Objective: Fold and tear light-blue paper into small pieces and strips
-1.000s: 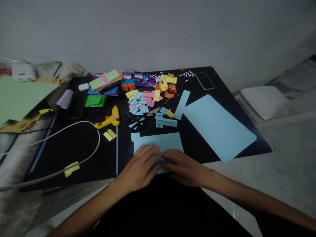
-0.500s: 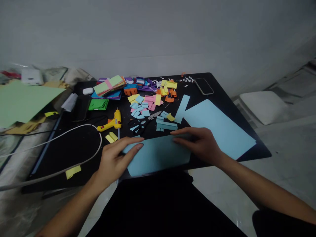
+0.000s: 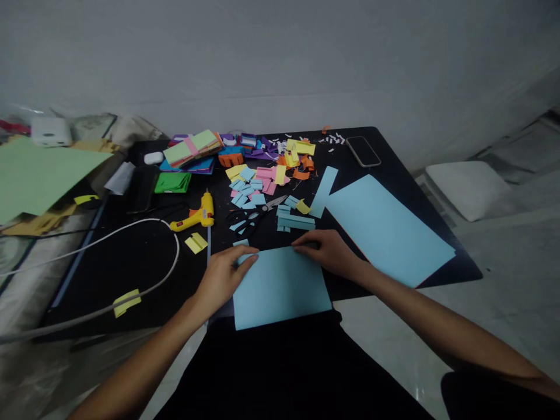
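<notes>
A light blue sheet of paper (image 3: 282,291) lies at the table's near edge, its lower part reaching toward my lap. My left hand (image 3: 225,271) pinches its far left corner between thumb and fingers. At the far right corner, my right hand (image 3: 326,251) grips the same sheet with thumb and fingertips. Just beyond the sheet are folded blue paper pieces (image 3: 296,221) and a pair of scissors (image 3: 273,204) with dark handles. A blue paper strip (image 3: 324,191) lies past my right hand, beside larger blue sheets (image 3: 389,230).
A yellow glue gun (image 3: 199,216) with a looping white cable (image 3: 178,251) sits left on the black table (image 3: 153,262). Behind are coloured paper scraps (image 3: 266,175), bundled paper strips (image 3: 192,149) and a phone (image 3: 363,151). A white stool (image 3: 466,186) stands to the right.
The blue sheet has moved nearer to me and turned squarer to my body, and more of its surface shows. My right hand has shifted left, closer to my left hand.
</notes>
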The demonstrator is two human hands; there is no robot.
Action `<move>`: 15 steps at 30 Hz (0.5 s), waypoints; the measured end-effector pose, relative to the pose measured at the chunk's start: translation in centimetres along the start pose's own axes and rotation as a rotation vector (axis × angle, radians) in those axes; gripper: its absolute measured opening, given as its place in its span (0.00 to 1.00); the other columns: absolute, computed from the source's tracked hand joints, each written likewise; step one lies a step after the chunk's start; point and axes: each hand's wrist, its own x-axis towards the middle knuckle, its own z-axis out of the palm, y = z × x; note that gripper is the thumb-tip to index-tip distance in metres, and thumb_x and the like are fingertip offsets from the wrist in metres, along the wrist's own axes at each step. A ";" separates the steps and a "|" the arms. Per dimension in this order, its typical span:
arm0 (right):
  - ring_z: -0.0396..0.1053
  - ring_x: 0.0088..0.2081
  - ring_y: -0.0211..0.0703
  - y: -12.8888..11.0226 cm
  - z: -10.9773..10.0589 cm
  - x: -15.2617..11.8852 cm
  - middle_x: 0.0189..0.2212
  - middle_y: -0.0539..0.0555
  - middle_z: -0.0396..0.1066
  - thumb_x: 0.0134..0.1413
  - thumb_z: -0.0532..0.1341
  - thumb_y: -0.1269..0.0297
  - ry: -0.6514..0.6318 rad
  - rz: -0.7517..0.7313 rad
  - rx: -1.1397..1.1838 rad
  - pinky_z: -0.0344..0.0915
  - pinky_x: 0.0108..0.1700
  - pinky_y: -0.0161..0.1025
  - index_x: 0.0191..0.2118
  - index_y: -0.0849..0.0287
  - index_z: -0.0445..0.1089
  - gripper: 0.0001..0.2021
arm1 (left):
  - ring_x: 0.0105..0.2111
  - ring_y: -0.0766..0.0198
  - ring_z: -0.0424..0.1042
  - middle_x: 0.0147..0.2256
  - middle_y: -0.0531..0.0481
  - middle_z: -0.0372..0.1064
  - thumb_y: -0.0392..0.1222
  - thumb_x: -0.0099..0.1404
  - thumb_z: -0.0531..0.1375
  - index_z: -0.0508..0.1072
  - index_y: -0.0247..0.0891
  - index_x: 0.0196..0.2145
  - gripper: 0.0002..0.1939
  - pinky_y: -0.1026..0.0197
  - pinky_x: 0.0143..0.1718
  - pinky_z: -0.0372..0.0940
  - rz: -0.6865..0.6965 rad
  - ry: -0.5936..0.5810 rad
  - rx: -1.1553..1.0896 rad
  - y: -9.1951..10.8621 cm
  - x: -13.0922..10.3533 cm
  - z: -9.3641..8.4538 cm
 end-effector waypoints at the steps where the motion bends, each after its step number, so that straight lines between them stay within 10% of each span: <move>1: 0.80 0.45 0.49 0.0 0.1 0.1 0.41 0.55 0.84 0.61 0.67 0.68 0.001 -0.019 -0.016 0.72 0.50 0.44 0.42 0.56 0.83 0.06 | 0.45 0.56 0.81 0.44 0.48 0.82 0.46 0.73 0.62 0.81 0.41 0.44 0.10 0.55 0.50 0.73 0.023 0.007 0.013 -0.1 0.0 0.1; 15: 0.77 0.42 0.49 1.4 2.0 1.6 0.39 0.58 0.78 0.64 0.66 0.72 0.087 -0.206 -0.283 0.73 0.47 0.46 0.42 0.60 0.81 0.06 | 0.41 0.51 0.74 0.43 0.39 0.76 0.38 0.76 0.56 0.80 0.36 0.50 0.13 0.50 0.39 0.70 0.347 0.191 0.623 -1.7 0.1 1.6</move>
